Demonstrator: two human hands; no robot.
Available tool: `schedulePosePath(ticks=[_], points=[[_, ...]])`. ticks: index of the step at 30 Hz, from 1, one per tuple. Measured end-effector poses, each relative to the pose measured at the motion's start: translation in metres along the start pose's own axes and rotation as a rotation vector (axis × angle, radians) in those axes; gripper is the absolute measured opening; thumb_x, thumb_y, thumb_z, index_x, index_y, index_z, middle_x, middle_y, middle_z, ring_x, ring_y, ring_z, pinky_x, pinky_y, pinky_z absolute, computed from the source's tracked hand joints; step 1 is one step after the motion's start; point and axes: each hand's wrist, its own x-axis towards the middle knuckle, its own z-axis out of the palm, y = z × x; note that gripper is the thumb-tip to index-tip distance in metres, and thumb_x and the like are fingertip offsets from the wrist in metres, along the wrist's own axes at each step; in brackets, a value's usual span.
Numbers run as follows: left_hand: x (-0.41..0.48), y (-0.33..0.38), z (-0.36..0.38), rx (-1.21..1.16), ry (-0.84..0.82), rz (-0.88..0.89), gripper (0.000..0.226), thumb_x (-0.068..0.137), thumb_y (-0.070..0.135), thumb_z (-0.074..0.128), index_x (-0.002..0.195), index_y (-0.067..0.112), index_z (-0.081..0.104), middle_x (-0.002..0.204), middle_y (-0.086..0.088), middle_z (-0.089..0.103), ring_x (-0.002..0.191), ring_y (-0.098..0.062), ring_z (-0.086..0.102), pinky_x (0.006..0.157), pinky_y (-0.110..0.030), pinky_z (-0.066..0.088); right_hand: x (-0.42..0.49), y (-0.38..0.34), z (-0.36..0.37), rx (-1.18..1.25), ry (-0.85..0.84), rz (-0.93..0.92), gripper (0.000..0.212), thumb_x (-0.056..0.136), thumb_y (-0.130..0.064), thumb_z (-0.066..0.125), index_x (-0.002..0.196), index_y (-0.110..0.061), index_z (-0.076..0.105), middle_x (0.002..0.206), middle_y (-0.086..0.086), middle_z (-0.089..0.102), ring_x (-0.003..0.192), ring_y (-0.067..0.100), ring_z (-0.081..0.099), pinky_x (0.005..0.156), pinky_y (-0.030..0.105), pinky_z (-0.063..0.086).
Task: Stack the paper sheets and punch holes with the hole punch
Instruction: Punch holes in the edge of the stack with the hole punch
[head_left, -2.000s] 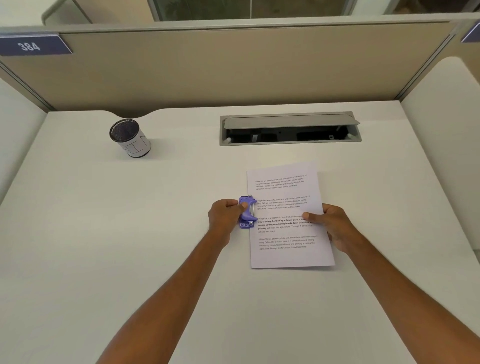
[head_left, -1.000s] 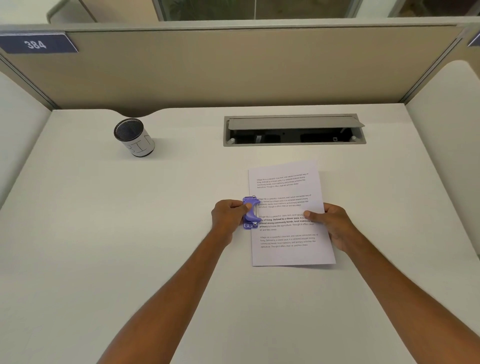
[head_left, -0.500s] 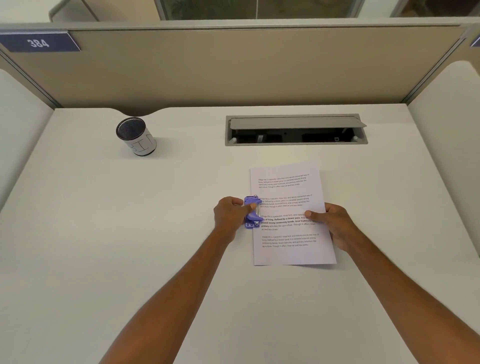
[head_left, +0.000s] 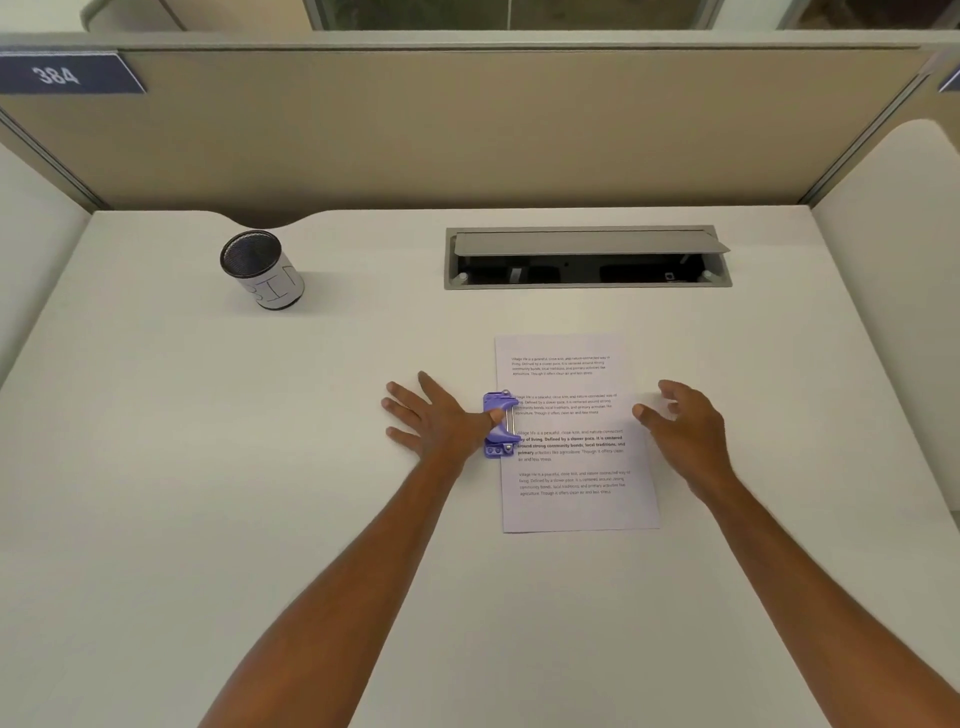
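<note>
Printed paper sheets (head_left: 571, 457) lie stacked on the white desk (head_left: 260, 493), right of centre. A small purple hole punch (head_left: 500, 426) sits over the middle of the stack's left edge. My left hand (head_left: 436, 421) is just left of the punch with fingers spread flat over the desk; only its thumb lies on the punch's top. My right hand (head_left: 685, 431) hovers over the stack's right edge, fingers apart and loosely curled, holding nothing.
A black mesh cup with a white label (head_left: 262, 270) stands at the back left. An open grey cable hatch (head_left: 587, 257) is sunk into the desk behind the sheets. Beige partition walls close off the back and sides.
Both hands have opened. My left hand let go of the punch and spread its fingers to the left. My right hand lifted off the stack's right edge.
</note>
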Motion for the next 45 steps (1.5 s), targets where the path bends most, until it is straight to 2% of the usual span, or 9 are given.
schedulePosePath(ticks=[5, 12, 21, 25, 33, 37, 39, 42, 45], points=[[0.007, 0.004, -0.002, 0.066, -0.068, -0.035, 0.149, 0.081, 0.071, 0.083, 0.171, 0.018, -0.023, 0.170, -0.025, -0.043, 0.158, -0.047, -0.040, 0.128, -0.068, -0.019, -0.002, 0.024, -0.003, -0.198, 0.163, -0.070, 0.046, 0.100, -0.023, 0.075, 0.142, -0.011, 0.064, 0.149, 0.014, 0.063, 0.140, 0.038, 0.054, 0.117, 0.055, 0.044], [0.016, -0.003, -0.001, 0.094, -0.117, -0.013, 0.157, 0.077, 0.075, 0.084, 0.167, 0.021, -0.033, 0.164, -0.025, -0.052, 0.154, -0.052, -0.045, 0.126, -0.074, -0.019, -0.006, 0.049, 0.001, -0.247, 0.217, -0.174, 0.039, 0.098, -0.017, 0.076, 0.135, -0.007, 0.068, 0.144, 0.014, 0.065, 0.138, 0.038, 0.055, 0.115, 0.053, 0.046], [0.014, 0.000, -0.006, 0.067, -0.156, -0.019, 0.157, 0.077, 0.070, 0.087, 0.167, 0.023, -0.033, 0.164, -0.022, -0.053, 0.153, -0.050, -0.047, 0.125, -0.071, -0.022, -0.007, 0.042, 0.000, -0.264, 0.183, -0.132, 0.040, 0.098, -0.020, 0.076, 0.135, -0.009, 0.068, 0.149, 0.010, 0.060, 0.143, 0.033, 0.050, 0.110, 0.053, 0.050], [0.013, 0.005, -0.016, 0.065, -0.197, -0.049, 0.158, 0.076, 0.070, 0.088, 0.167, 0.025, -0.033, 0.165, -0.020, -0.053, 0.155, -0.049, -0.045, 0.125, -0.072, -0.021, -0.004, 0.036, -0.004, -0.310, 0.126, -0.086, 0.042, 0.099, -0.023, 0.073, 0.138, -0.009, 0.065, 0.151, 0.007, 0.057, 0.147, 0.028, 0.045, 0.108, 0.049, 0.050], [0.015, 0.009, -0.021, 0.041, -0.206, -0.098, 0.156, 0.077, 0.063, 0.091, 0.169, 0.019, -0.028, 0.170, -0.015, -0.049, 0.158, -0.047, -0.042, 0.126, -0.075, -0.014, -0.003, 0.023, -0.008, -0.364, 0.078, -0.040, 0.041, 0.097, -0.021, 0.073, 0.136, -0.007, 0.065, 0.149, 0.006, 0.056, 0.146, 0.029, 0.043, 0.101, 0.049, 0.053], [0.013, 0.004, -0.020, 0.033, -0.188, -0.063, 0.160, 0.072, 0.075, 0.087, 0.170, 0.015, -0.024, 0.174, -0.014, -0.042, 0.161, -0.046, -0.037, 0.126, -0.074, -0.011, -0.003, 0.019, -0.011, -0.394, 0.050, -0.051, 0.043, 0.099, -0.019, 0.072, 0.139, -0.007, 0.064, 0.150, 0.008, 0.055, 0.146, 0.031, 0.043, 0.101, 0.050, 0.053], [0.008, -0.001, -0.022, 0.030, -0.160, 0.003, 0.160, 0.070, 0.083, 0.082, 0.172, 0.013, -0.019, 0.179, -0.015, -0.031, 0.164, -0.045, -0.030, 0.129, -0.072, -0.007, -0.005, 0.018, -0.014, -0.360, 0.034, -0.047, 0.047, 0.098, -0.017, 0.071, 0.144, -0.009, 0.062, 0.154, 0.008, 0.054, 0.149, 0.031, 0.041, 0.102, 0.049, 0.052], [-0.011, -0.013, -0.020, 0.013, 0.009, 0.205, 0.131, 0.086, 0.076, 0.074, 0.174, 0.008, 0.004, 0.184, -0.018, -0.002, 0.170, -0.039, -0.011, 0.136, -0.062, 0.006, -0.017, 0.017, -0.014, -0.275, 0.044, -0.046, 0.052, 0.099, -0.015, 0.070, 0.150, -0.011, 0.058, 0.158, 0.010, 0.052, 0.150, 0.032, 0.042, 0.107, 0.049, 0.049], [-0.052, -0.034, -0.001, -0.031, 0.195, 0.561, 0.076, 0.103, 0.043, 0.071, 0.165, 0.011, 0.041, 0.179, -0.012, 0.029, 0.169, -0.030, 0.018, 0.133, -0.049, 0.030, -0.038, 0.020, -0.012, -0.206, 0.098, -0.069, 0.048, 0.099, -0.012, 0.071, 0.146, -0.011, 0.061, 0.153, 0.011, 0.057, 0.144, 0.035, 0.050, 0.108, 0.049, 0.050]])
